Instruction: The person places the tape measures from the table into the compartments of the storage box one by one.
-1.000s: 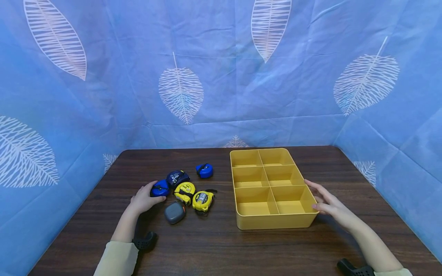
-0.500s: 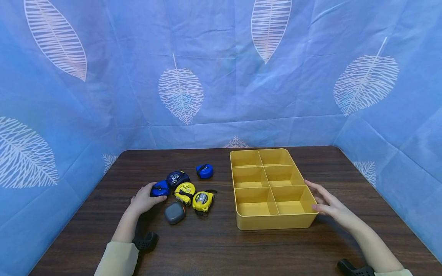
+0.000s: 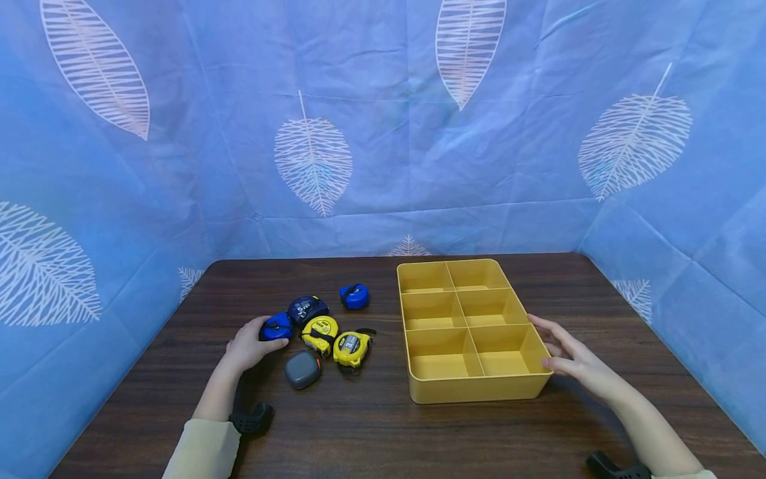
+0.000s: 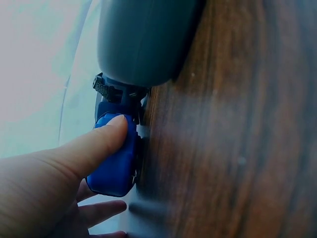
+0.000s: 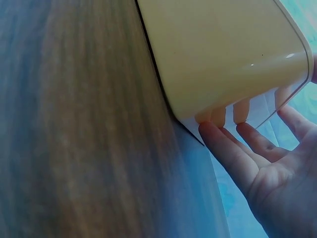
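Observation:
My left hand (image 3: 247, 346) pinches a blue tape measure (image 3: 278, 326) at the left of the table. In the left wrist view, the thumb (image 4: 116, 130) presses one side of that blue tape measure (image 4: 111, 171), and other fingers lie behind it. Beside it are a dark navy tape measure (image 3: 308, 309) and two yellow ones, a left one (image 3: 322, 330) and a right one (image 3: 351, 350). My right hand (image 3: 579, 362) touches the right side of a yellow six-compartment box (image 3: 479, 389). Its fingers (image 5: 225, 146) rest against the smooth outer wall in the right wrist view.
A grey rounded tape measure (image 3: 302, 370) lies in front of the cluster. Another blue tape measure (image 3: 356, 297) sits apart behind it. The dark wooden table (image 3: 383, 439) ends at a blue leaf-patterned cloth (image 3: 383, 166) at the back and sides.
The yellow box has shifted slightly toward me and a little left, with my right hand still against it. My left hand and the tape measures stay in place.

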`<act>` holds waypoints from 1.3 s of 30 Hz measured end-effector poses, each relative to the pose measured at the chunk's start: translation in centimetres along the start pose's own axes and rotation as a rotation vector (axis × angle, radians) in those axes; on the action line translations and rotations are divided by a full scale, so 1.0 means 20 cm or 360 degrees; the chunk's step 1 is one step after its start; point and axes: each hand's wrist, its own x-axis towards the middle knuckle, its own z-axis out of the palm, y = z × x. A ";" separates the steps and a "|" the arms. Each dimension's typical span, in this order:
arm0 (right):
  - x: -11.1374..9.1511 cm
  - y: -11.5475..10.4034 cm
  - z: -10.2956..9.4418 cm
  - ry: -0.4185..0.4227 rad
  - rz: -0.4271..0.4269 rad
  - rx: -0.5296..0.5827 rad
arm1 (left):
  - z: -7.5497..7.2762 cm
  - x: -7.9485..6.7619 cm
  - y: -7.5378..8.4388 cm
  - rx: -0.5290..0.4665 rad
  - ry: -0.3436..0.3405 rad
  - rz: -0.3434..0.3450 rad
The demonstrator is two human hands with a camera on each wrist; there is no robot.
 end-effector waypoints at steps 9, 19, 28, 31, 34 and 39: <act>0.00 -0.01 0.00 0.0004 -0.0002 -0.0014 | 0.00 0.00 0.00 -0.0013 0.0009 0.0001; 0.00 -0.01 0.01 -0.0004 0.0001 -0.0018 | -0.01 0.00 0.01 -0.0224 0.0001 -0.0081; -0.01 -0.01 0.01 0.0003 0.0042 -0.0036 | -0.02 0.00 0.00 -0.0281 0.0072 -0.0052; -0.01 -0.01 0.01 -0.0008 0.0013 -0.0027 | -0.03 0.00 0.00 -0.0284 0.0103 -0.0023; -0.01 -0.01 0.01 -0.0016 -0.0007 -0.0015 | -0.03 0.00 0.00 -0.0296 0.0120 -0.0002; -0.01 0.00 0.01 -0.0030 -0.0037 -0.0002 | -0.04 0.00 0.01 -0.0323 0.0154 0.0015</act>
